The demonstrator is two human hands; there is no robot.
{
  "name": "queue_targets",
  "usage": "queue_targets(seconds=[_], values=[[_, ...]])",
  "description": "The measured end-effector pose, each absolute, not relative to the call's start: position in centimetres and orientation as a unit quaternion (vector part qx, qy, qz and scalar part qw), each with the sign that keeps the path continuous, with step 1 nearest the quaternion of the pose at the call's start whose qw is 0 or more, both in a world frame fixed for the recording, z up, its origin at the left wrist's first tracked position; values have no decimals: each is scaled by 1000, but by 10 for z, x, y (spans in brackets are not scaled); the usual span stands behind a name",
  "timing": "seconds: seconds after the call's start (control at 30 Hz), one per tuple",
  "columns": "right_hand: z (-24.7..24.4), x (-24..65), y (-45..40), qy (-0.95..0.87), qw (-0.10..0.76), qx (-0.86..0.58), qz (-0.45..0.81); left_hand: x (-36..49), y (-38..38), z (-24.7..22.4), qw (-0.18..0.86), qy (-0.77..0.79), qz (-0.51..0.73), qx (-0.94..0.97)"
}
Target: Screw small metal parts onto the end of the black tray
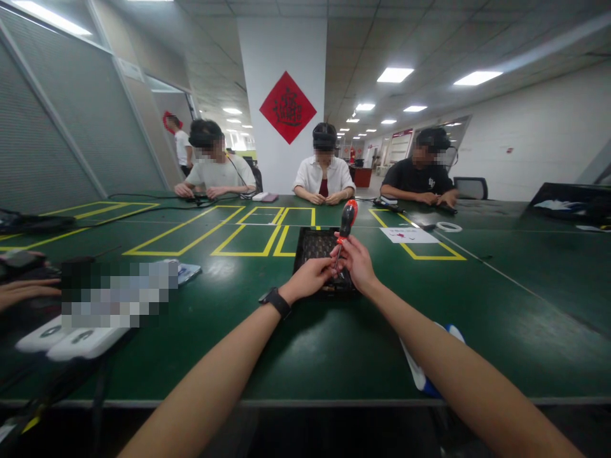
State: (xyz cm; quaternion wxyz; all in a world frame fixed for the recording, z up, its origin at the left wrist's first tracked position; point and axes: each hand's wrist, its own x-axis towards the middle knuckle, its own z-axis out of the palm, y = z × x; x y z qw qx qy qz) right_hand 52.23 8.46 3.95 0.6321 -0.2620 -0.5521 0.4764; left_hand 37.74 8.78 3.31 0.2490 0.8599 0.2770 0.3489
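Note:
My right hand (358, 262) is closed around a screwdriver (349, 219) just below its red and black handle. The handle points up and the thin shaft slants down toward my left hand. My left hand (311, 275), with a dark watch band at its wrist, has its fingers pinched together beside the lower shaft. What sits between those fingertips is too small to make out. Both hands are over a shallow black tray (298, 249) with a patterned inside, which my fingers partly cover. The screwdriver's tip is hard to see among my fingers.
Yellow tape outlines (238, 253) mark the green table (229, 356). White power-strip-like objects (90, 340) lie at left, near another person's hand (31, 292). A blue-and-white object (414, 366) lies partly under my right forearm. Paper (409, 235) and a white ring (449, 226) lie right. Several people sit opposite.

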Motion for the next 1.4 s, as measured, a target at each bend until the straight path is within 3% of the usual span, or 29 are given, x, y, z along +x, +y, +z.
queue_targets(seconds=[0.27,1.4], values=[[39,522,84,-559,645,-258,452,379,84,33,111,339,347,867],[39,524,85,-557,630,-249,480,378,88,32,179,312,330,873]])
